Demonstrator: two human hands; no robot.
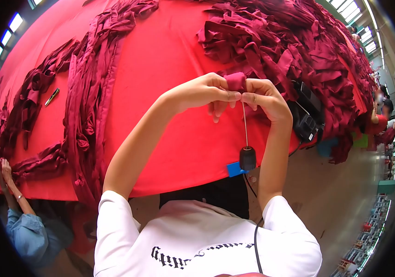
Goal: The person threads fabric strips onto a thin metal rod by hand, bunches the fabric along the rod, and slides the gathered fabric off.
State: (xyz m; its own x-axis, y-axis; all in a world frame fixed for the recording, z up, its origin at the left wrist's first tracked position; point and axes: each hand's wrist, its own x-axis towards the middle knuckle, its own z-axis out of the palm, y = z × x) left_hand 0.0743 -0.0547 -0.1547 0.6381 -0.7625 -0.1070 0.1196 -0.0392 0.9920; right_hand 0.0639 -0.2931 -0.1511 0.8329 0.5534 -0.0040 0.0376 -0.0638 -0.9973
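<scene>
Both my hands meet above the red-covered table, pinching one dark red fabric strip (236, 81) that is folded over between them. My left hand (215, 91) grips its left side, with thumb and forefinger pressed together. On the other side my right hand (267, 98) is closed on the strip, its thumb tip close to the left one. A thin metal rod (245, 122) rises from a black cylinder (248, 158) at the table's edge and reaches up to my fingertips. Its upper end is hidden there. Beside the cylinder lies a blue piece (233, 169).
A big heap of dark red strips (280, 51) covers the far right. Long strips (89, 101) run down the left, near a pen (52, 97). Black devices (306, 115) with a cable sit right of my hands. At left, another person's hands (7, 171) touch fabric.
</scene>
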